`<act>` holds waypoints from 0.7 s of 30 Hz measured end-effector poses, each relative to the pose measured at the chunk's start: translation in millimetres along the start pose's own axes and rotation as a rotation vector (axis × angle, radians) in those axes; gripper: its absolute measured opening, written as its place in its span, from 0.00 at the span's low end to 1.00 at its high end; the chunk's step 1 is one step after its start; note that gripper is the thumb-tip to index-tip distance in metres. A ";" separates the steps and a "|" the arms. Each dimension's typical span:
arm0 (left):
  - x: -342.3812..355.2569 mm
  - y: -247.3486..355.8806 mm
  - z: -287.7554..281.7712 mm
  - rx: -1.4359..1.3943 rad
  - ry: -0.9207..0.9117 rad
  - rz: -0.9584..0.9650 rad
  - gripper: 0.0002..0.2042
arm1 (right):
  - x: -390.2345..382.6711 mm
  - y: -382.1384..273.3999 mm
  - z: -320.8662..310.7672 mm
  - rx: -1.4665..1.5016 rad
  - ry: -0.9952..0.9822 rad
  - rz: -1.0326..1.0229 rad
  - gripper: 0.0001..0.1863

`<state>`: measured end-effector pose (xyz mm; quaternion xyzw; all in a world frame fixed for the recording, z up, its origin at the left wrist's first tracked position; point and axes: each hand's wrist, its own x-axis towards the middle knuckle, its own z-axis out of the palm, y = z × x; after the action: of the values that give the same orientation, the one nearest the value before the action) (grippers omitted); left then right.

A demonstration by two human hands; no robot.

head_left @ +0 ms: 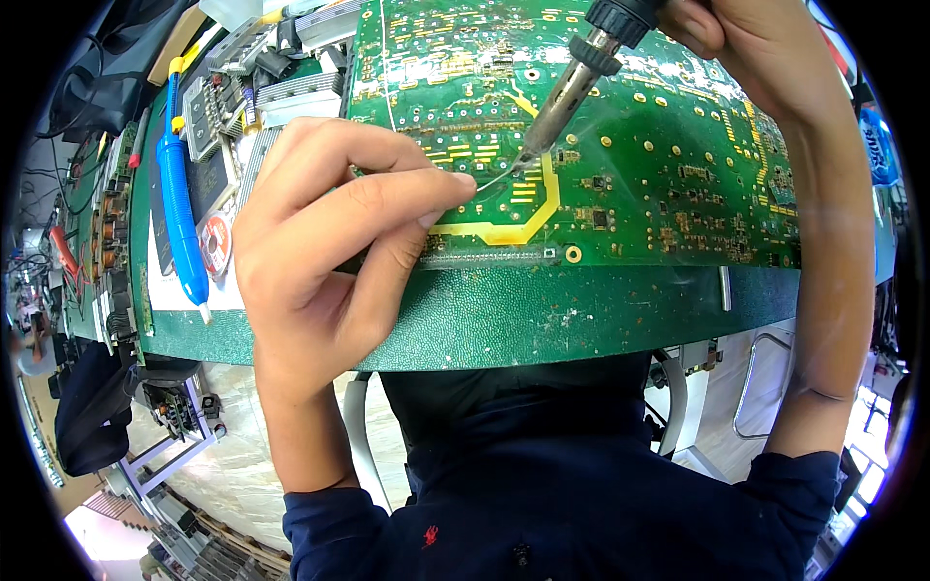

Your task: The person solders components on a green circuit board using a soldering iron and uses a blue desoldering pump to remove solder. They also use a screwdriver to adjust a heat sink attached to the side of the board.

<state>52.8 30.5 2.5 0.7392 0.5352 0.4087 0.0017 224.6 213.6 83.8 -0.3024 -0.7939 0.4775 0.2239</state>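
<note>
Visibly | circuit board (625, 165): green, glossy, yellow-traced | soldering iron (572, 94): black-handled

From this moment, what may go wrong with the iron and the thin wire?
The left hand pinches the thin wire near the tip of the soldering iron, so a slip of the right hand might burn a fingertip. Closely spaced yellow pads lie beside the tip on the circuit board; excess melted wire might bridge them.
</note>
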 end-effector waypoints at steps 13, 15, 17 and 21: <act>-3.3 -1.7 1.3 -0.020 0.019 0.005 0.07 | 3.0 9.6 3.1 -0.003 0.016 -0.024 0.18; -2.9 -1.5 2.0 -0.045 0.035 -0.003 0.07 | 0.3 12.3 9.6 -0.024 0.108 -0.008 0.18; -3.8 -1.3 2.1 -0.056 0.045 -0.012 0.07 | 1.8 12.9 9.4 0.036 0.095 0.040 0.17; -6.2 -1.9 1.7 -0.067 0.067 -0.030 0.07 | 4.1 12.7 6.9 0.183 0.057 0.115 0.15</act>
<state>51.8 27.1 -3.2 0.7166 0.5321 0.4507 0.0146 220.6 216.7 69.7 -0.3390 -0.7218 0.5513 0.2454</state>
